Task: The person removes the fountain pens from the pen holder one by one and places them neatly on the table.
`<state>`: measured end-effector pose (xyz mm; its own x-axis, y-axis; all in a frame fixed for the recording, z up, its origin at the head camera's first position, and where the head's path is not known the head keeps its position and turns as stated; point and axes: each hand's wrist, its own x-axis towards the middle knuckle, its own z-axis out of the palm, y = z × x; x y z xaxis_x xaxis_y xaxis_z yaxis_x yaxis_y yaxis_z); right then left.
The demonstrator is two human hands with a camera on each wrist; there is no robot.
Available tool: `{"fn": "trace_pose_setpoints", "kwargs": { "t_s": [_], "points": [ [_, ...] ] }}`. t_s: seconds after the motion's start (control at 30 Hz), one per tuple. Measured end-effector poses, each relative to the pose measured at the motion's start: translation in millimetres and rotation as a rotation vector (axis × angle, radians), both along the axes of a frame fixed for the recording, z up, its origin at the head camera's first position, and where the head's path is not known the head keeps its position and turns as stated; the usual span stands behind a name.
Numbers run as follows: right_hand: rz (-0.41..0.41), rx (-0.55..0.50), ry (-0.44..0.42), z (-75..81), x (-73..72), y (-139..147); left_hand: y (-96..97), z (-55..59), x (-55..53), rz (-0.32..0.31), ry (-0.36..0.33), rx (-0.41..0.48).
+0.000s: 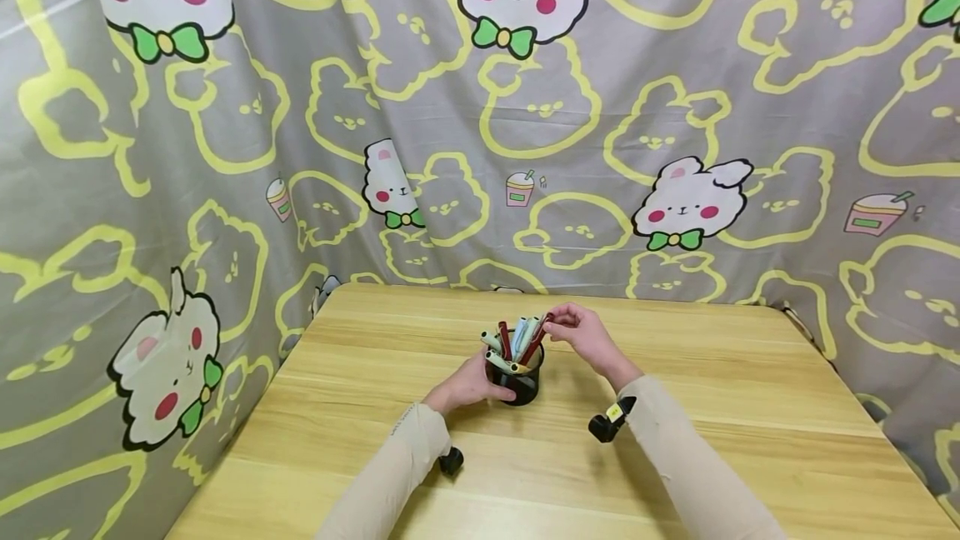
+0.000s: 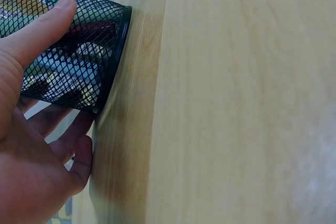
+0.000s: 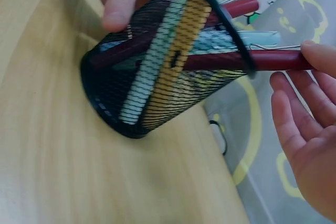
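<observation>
A black mesh pen holder (image 1: 525,390) stands on the table, full of pens. My left hand (image 1: 467,382) grips it from the left, thumb along the near side and fingers behind, as the left wrist view shows on the mesh wall (image 2: 79,61). My right hand (image 1: 587,340) is at the rim on the right, where thumb and fingertips pinch the upper end of a dark red pen (image 3: 275,60) with a metal clip. The pen's lower part is still inside the mesh. Pale green pens (image 1: 497,361), a light blue pen (image 3: 220,40), an orange-yellow pen (image 3: 181,38) and another dark red pen (image 3: 242,7) stand around it.
The wooden table (image 1: 360,357) spreads out on all sides of the pen holder. A grey curtain (image 1: 450,132) with bear and rabbit drawings hangs behind and to the left. Black wrist cameras (image 1: 606,426) are strapped to both forearms over beige sleeves (image 1: 690,465).
</observation>
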<state>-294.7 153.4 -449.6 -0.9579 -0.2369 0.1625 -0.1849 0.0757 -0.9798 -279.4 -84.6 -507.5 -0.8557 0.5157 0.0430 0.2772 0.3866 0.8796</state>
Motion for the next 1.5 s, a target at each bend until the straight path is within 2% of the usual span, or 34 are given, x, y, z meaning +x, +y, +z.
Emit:
{"fn": "trace_pose_setpoints", "kwargs": {
  "t_s": [0.03, 0.17, 0.27, 0.53, 0.7, 0.87, 0.97, 1.17, 1.27, 1.5],
  "points": [
    [-0.003, -0.016, 0.009, -0.4, -2.1, 2.1, 0.1, 4.5, 2.7, -0.002, -0.002, 0.002],
    [-0.026, -0.063, 0.037, 6.3, -5.8, 9.8, -1.2, 5.0, 2.6, 0.011, -0.014, -0.031],
    [-0.04, -0.101, 0.064, 19.4, -4.9, 15.6, -2.6, -7.4, -5.5, 0.025, -0.021, -0.061],
    [-0.065, -0.199, 0.156, 48.0, -7.1, 33.8, -3.1, -8.5, -7.5, 0.011, -0.016, -0.077],
    [-0.086, -0.305, 0.152, 56.3, -8.8, 48.3, -3.1, -8.3, -7.9, 0.012, -0.007, -0.066],
    [-0.092, -0.386, 0.121, 56.4, -10.8, 65.6, -3.4, -8.6, -7.8, 0.013, -0.003, -0.062],
    [-0.107, -0.336, 0.109, 51.6, -11.7, 76.5, -3.5, -9.4, -7.7, 0.01, -0.002, -0.062],
    [-0.165, -0.082, 0.066, 33.4, -14.1, 95.3, -3.7, -8.9, -7.4, 0.016, 0.001, -0.057],
    [-0.176, 0.019, 0.016, 21.8, -14.3, 102.8, -3.9, -8.7, -6.9, 0.018, -0.002, -0.06],
    [-0.132, 0.17, -0.036, -0.9, -12.4, 115.1, -3.7, -9.2, -6.7, 0.012, -0.009, -0.062]
  ]
}}
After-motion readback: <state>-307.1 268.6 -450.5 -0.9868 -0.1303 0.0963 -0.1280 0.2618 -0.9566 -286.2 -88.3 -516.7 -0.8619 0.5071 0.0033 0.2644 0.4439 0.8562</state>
